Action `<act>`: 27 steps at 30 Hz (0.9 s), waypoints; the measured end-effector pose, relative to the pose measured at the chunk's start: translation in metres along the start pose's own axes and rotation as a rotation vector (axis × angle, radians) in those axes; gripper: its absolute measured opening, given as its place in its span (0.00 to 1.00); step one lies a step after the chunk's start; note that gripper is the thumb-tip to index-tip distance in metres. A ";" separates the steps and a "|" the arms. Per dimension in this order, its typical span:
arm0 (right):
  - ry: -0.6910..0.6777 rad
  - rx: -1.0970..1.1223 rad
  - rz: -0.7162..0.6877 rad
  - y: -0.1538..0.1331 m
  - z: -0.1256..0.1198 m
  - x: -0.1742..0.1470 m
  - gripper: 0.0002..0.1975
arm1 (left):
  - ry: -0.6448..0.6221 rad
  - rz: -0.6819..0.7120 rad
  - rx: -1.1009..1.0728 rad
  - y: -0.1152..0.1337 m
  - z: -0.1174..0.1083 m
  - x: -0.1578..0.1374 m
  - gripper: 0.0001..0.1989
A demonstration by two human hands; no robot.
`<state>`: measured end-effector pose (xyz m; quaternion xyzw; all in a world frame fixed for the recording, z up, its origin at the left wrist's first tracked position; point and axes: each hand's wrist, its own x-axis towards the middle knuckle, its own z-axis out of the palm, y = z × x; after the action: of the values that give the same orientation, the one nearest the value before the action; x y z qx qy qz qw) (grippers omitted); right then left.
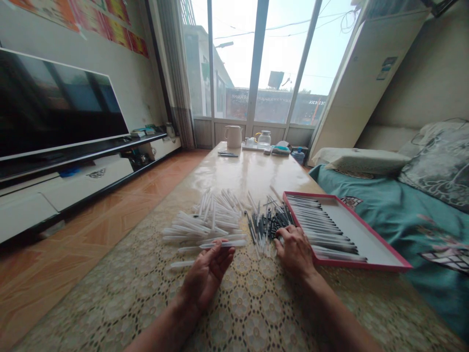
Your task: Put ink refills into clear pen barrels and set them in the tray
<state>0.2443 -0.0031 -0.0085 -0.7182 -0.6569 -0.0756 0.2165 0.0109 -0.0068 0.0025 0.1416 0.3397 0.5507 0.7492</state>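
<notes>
My left hand [210, 269], palm turned up, pinches a translucent white pen barrel [234, 243] between thumb and fingers. Just beyond it lies a loose pile of similar white pen barrels [201, 222]. My right hand [295, 249] reaches down with curled fingers at the near edge of a heap of black pen parts [269, 222]; its fingertips are partly hidden, so what they hold cannot be made out. Right of that hand, a shallow pink-rimmed box lid [381, 239] holds a row of pens [326, 225] with dark ends, laid side by side.
A patterned cloth covers the long table [242, 313]. At its far end stand a beige pitcher [233, 137], a glass teapot [264, 138] and a tissue pack [281, 149]. A sofa [351, 190] borders the right side; a TV cabinet [106, 176] stands left.
</notes>
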 end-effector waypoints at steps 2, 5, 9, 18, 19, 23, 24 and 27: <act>0.016 0.037 0.002 0.000 0.001 0.000 0.03 | -0.031 0.004 0.007 0.000 0.000 -0.001 0.06; 0.032 0.265 -0.019 -0.007 -0.002 -0.002 0.03 | -0.071 0.009 0.025 -0.001 0.001 -0.001 0.05; -0.059 0.774 -0.058 -0.033 -0.014 -0.013 0.02 | -0.105 0.016 0.062 -0.003 0.001 0.000 0.05; -0.135 1.032 -0.067 -0.058 -0.018 -0.024 0.01 | -0.100 0.021 0.090 -0.004 -0.001 0.001 0.04; -0.128 1.020 -0.067 -0.057 -0.018 -0.024 0.01 | -0.098 0.020 0.096 -0.004 -0.001 0.001 0.04; -0.122 0.998 -0.076 -0.056 -0.017 -0.023 0.02 | -0.114 0.023 0.105 -0.005 0.000 0.001 0.04; -0.124 0.995 -0.080 -0.056 -0.017 -0.023 0.02 | -0.118 0.021 0.104 -0.005 0.000 0.001 0.04; -0.122 0.991 -0.082 -0.055 -0.016 -0.023 0.02 | -0.116 0.016 0.105 -0.005 0.001 0.000 0.03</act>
<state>0.1899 -0.0284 0.0082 -0.5057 -0.6530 0.2794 0.4896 0.0150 -0.0081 -0.0002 0.2151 0.3232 0.5290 0.7545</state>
